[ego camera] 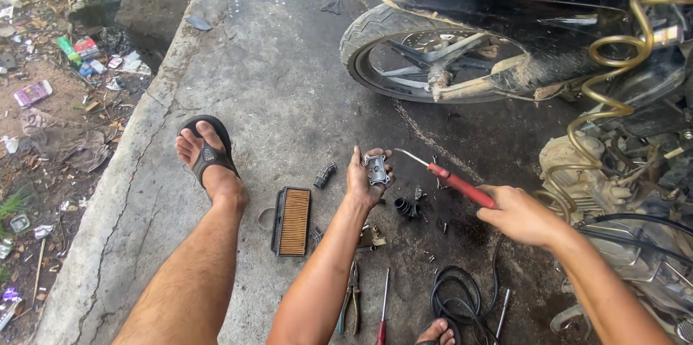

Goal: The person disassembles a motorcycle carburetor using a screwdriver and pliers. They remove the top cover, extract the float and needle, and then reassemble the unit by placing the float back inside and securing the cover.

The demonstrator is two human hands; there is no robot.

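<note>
My left hand (363, 180) is raised above the concrete and grips a small grey metal engine part (376, 169), its flat face turned up. My right hand (518, 213) holds a red-handled air blow gun (456, 182); its thin metal nozzle points at the metal part, the tip almost touching it. A coiled gold air hose (613, 63) runs up at the right. Below the hands, small black rubber pieces (406, 207) and bolts lie scattered on the ground.
A motorcycle's rear wheel (426, 56) and engine (613, 179) fill the right side. An orange air filter (292, 221), pliers (351, 302), a red-handled screwdriver (382, 312) and a black hose loop (455, 298) lie on the concrete. My sandalled foot (207, 154) rests left; litter covers the dirt beyond the kerb.
</note>
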